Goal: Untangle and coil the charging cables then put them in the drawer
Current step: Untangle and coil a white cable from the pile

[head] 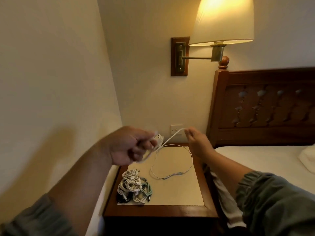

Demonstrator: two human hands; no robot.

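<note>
A white charging cable [172, 135] stretches between my two hands above the nightstand [199, 213]. My left hand [129, 147] grips a few loops of it in curled fingers. My right hand [196, 138] pinches the cable near the wall switch, and the strand runs taut from there down to my left hand. The cable's loose end [170, 175] hangs down and lies in a wide curve on the nightstand's light top. A tangled pile of white, green and black cables [133, 188] sits at the front left of the top. No drawer shows in view.
A lit wall lamp [221, 23] on a swing arm hangs above. A wooden headboard [264, 106] and white bed [255, 160] stand close on the right. A wall switch [176, 129] sits behind my hands, and a wall closes the left side.
</note>
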